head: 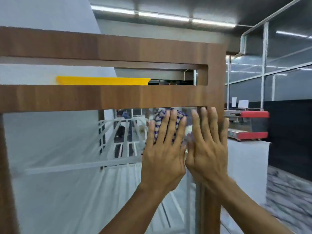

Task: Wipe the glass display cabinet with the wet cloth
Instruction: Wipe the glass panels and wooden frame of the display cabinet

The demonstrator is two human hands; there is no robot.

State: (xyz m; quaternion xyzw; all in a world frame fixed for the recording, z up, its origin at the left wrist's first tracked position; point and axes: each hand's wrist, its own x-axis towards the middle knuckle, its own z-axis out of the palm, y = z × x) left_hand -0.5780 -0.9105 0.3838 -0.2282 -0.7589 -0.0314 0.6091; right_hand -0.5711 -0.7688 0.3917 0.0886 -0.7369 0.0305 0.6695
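Pressing the cloth [160,116] with my left hand [163,149], fingers [171,121] straight and spread, below the rail [118,97]; glass [59,141] is stretching leftward.

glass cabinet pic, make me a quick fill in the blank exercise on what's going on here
1. The cloth under the left hand is checked white and ____.
2. The right hand lies flat beside it and holds ____.
3. The flat object above the wooden rail is ____ in colour.
4. The coffee machine on the counter at right has ____ trim.
Missing words: blue; nothing; yellow; red.
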